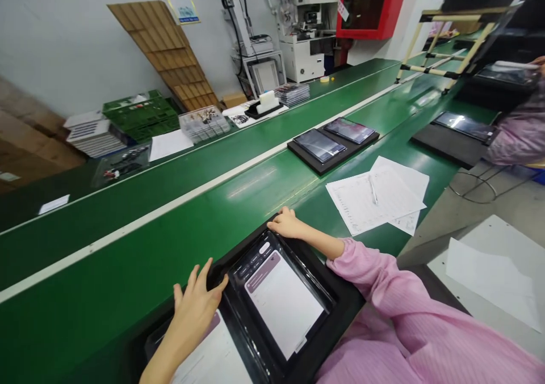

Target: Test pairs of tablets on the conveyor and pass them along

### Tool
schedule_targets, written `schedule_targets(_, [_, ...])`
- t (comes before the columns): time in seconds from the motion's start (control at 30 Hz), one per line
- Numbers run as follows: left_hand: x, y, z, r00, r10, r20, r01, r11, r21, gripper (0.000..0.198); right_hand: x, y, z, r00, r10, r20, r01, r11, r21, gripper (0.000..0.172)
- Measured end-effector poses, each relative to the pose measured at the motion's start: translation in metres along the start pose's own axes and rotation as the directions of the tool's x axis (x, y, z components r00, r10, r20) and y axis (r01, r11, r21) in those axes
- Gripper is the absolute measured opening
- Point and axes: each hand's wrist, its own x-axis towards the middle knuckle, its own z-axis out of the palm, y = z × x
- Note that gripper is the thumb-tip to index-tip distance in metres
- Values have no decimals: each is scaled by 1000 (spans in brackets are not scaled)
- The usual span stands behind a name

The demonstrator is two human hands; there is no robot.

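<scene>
Resting on the far corner of the black tray, your right hand curls loosely, clamping nothing. Your left hand lies with fingers spread on the tray's left edge. Between both sets of fingertips sits the lit tablet; papers lie beyond your right fingers.

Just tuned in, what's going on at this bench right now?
A person in a pink sleeve has both hands on a lit tablet sitting in a black tray on the green bench. The left hand rests at its left edge, the right hand at its far corner. Further along lie papers with a pen and another tray of two tablets.
</scene>
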Motion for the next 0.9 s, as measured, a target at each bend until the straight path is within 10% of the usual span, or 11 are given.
schedule_targets(0.6, [3, 6, -14, 1000, -8, -17, 7, 1000, -16, 56, -7, -49, -27, 979, 142, 148, -114, 976, -185, 69])
schedule_targets(0.9, [-3, -30, -29, 999, -17, -48, 3, 959, -283, 49, -12, -48, -29, 981, 148, 127, -126, 978, -168, 72])
